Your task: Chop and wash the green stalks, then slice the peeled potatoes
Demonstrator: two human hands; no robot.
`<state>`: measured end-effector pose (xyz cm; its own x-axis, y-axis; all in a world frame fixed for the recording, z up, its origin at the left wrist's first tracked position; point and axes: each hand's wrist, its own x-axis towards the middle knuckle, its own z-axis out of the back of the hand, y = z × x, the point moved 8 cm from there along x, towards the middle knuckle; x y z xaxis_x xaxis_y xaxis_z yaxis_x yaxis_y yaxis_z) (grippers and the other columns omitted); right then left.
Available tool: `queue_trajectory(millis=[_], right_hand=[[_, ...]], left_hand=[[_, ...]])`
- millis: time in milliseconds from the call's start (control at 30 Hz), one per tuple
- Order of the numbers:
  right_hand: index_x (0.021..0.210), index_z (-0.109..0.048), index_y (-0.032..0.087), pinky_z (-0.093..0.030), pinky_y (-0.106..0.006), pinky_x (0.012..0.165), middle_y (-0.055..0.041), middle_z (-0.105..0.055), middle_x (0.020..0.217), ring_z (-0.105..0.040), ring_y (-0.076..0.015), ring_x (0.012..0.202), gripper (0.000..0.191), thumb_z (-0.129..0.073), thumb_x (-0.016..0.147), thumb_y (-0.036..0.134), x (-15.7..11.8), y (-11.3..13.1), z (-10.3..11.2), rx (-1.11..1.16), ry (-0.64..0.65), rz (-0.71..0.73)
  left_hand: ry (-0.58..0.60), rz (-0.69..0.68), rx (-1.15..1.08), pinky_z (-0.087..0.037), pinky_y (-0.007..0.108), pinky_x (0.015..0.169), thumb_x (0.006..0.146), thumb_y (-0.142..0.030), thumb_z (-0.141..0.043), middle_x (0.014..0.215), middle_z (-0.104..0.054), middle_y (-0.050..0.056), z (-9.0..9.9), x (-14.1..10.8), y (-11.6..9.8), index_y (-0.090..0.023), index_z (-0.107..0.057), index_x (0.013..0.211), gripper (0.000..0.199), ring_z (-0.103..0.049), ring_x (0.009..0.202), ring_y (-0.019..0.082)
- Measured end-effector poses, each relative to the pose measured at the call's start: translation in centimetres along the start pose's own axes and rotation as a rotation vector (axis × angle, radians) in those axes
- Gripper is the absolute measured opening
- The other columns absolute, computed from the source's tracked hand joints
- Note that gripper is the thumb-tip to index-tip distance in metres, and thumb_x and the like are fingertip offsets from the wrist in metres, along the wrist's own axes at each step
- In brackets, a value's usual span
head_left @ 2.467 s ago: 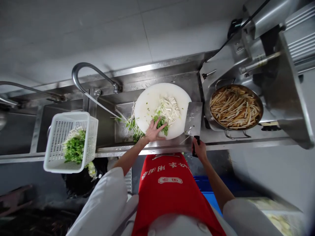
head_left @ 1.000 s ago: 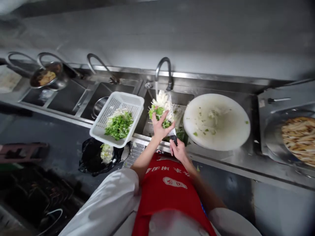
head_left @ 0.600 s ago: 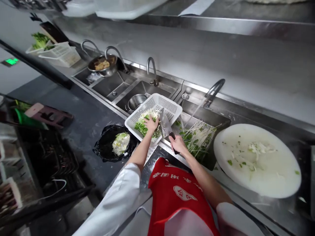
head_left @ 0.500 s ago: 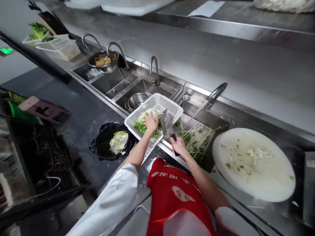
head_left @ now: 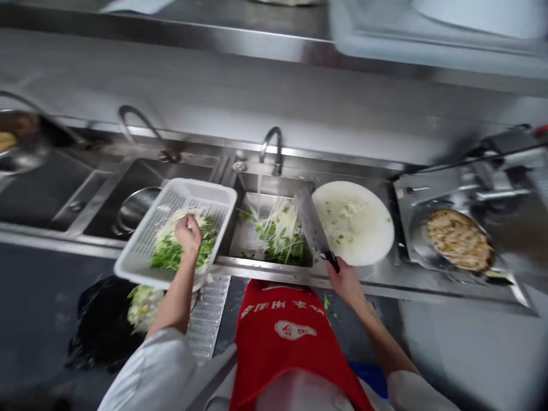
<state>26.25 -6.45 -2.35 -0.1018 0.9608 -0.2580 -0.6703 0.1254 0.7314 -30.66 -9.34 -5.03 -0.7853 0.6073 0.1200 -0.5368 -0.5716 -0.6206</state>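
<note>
Cleaver (head_left: 311, 221) held aside, left hand (head_left: 189, 235) over cut greens (head_left: 169, 252)

The fingers of the left hand are loosely curled just above or against the cut greens; whether anything is pinched in them cannot be told. By the right hand (head_left: 345, 282), the cleaver's handle is gripped with fully closed fingers, and the blade is pointed away from the body, probably for safety. The greens are heaped in a perforated basket (head_left: 201, 195), whose holes would presumably let water drain. It is set over the front edge of the sinks, perhaps for easy reach. Long stems (head_left: 282, 242) are piled in the sink (head_left: 242, 248) beneath running water (head_left: 258, 185). Beside it, the round board (head_left: 370, 228) is strewn with scraps; farther right, a pan (head_left: 422, 242) is filled with brownish strips (head_left: 460, 240).
</note>
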Motion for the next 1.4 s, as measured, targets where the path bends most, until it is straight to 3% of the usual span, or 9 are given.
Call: queue_trajectory(millis=[133, 233, 367, 467, 600, 700, 933, 1167, 1400], right_hand=[[0.103, -0.063, 0.015, -0.048, -0.035, 0.063, -0.0175, -0.074, 0.077, -0.074, -0.0309, 0.069, 0.025, -0.051, 0.103, 0.037, 1.6, -9.5, 10.3, -0.568, -0.169, -0.154], [0.114, -0.062, 0.008, -0.054, -0.039, 0.075, -0.0232, -0.077, 0.088, -0.079, -0.0346, 0.083, 0.031, -0.046, 0.109, 0.034, 3.4, -15.0, 14.9, -0.762, -0.130, -0.320], [0.125, -0.058, 0.003, -0.057, -0.041, 0.087, -0.0268, -0.076, 0.103, -0.079, -0.0351, 0.100, 0.035, -0.039, 0.111, 0.029, 5.4, -18.2, 16.2, -0.802, -0.090, -0.432], [0.127, -0.056, 0.004, -0.057, -0.040, 0.089, -0.0275, -0.074, 0.112, -0.078, -0.0343, 0.106, 0.035, -0.036, 0.110, 0.027, 6.2, -18.0, 13.9, -0.735, -0.021, -0.461], [0.128, -0.056, 0.009, -0.058, -0.040, 0.090, -0.0230, -0.074, 0.118, -0.077, -0.0336, 0.108, 0.033, -0.036, 0.111, 0.028, 7.5, -16.0, 11.4, -0.661, 0.095, -0.365], [0.129, -0.056, 0.009, -0.057, -0.039, 0.089, -0.0222, -0.074, 0.116, -0.078, -0.0333, 0.107, 0.031, -0.039, 0.111, 0.029, 10.1, -15.4, 12.9, -0.710, 0.112, -0.259], [0.131, -0.055, 0.000, -0.057, -0.036, 0.083, -0.0267, -0.072, 0.112, -0.078, -0.0319, 0.103, 0.034, -0.034, 0.107, 0.013, 18.1, -15.6, 15.5, -0.908, 0.104, -0.043], [0.130, -0.061, 0.010, -0.053, -0.032, 0.079, -0.0215, -0.074, 0.115, -0.076, -0.0291, 0.100, 0.033, -0.040, 0.107, 0.022, 13.0, -15.9, 12.0, -0.740, 0.263, 0.116], [0.083, -0.059, 0.022, -0.044, -0.028, 0.052, -0.0030, -0.062, 0.058, -0.058, -0.0183, 0.050, 0.054, -0.052, 0.092, 0.074, 6.1, -26.4, 15.5, 0.196, 0.070, -0.285]], left_hand=[[0.131, -0.351, -0.317, -0.057, 0.046, 0.103, 0.105, -0.052, -0.034, 0.105, -0.078, 0.012, -9.2, -8.0, -12.4, -0.022, -0.071, 0.101, 0.048, -0.073, 0.105, 0.028], [0.340, -0.531, -0.359, -0.055, 0.047, 0.110, 0.107, -0.052, -0.033, 0.124, -0.076, 0.015, -18.5, -16.8, -21.6, -0.019, -0.072, 0.120, 0.053, -0.070, 0.121, 0.029], [0.529, -0.599, -0.099, -0.035, 0.058, 0.129, 0.104, -0.056, -0.043, 0.170, -0.038, 0.027, -28.9, -26.9, -28.4, -0.006, -0.051, 0.157, 0.073, -0.034, 0.160, 0.041], [0.584, -0.690, 0.078, -0.016, 0.068, 0.133, 0.098, -0.057, -0.058, 0.178, -0.019, 0.025, -33.0, -31.9, -31.1, -0.009, -0.040, 0.165, 0.085, -0.011, 0.166, 0.048], [0.628, -0.746, 0.054, -0.015, 0.069, 0.132, 0.103, -0.046, -0.051, 0.179, -0.017, 0.023, -35.5, -34.5, -33.8, -0.010, -0.036, 0.167, 0.075, -0.006, 0.167, 0.045], [0.658, -0.805, -0.123, -0.026, 0.060, 0.133, 0.109, -0.041, -0.038, 0.175, -0.029, 0.022, -35.6, -34.3, -34.8, -0.012, -0.041, 0.164, 0.063, -0.023, 0.166, 0.036], [0.327, -0.514, -0.302, -0.024, 0.052, 0.137, 0.112, -0.055, -0.025, 0.172, -0.037, 0.023, -32.2, -24.1, -30.4, -0.009, -0.042, 0.161, 0.070, -0.028, 0.164, 0.032], [0.437, -0.516, -0.249, -0.025, 0.051, 0.136, 0.112, -0.056, -0.026, 0.173, -0.036, 0.021, -35.2, -19.1, -31.1, -0.006, -0.045, 0.160, 0.072, -0.027, 0.165, 0.031], [0.713, -0.734, -0.184, -0.021, 0.059, 0.136, 0.109, -0.053, -0.035, 0.169, -0.045, 0.019, -40.2, -21.5, -37.1, -0.011, -0.061, 0.150, 0.064, -0.031, 0.163, 0.033]])
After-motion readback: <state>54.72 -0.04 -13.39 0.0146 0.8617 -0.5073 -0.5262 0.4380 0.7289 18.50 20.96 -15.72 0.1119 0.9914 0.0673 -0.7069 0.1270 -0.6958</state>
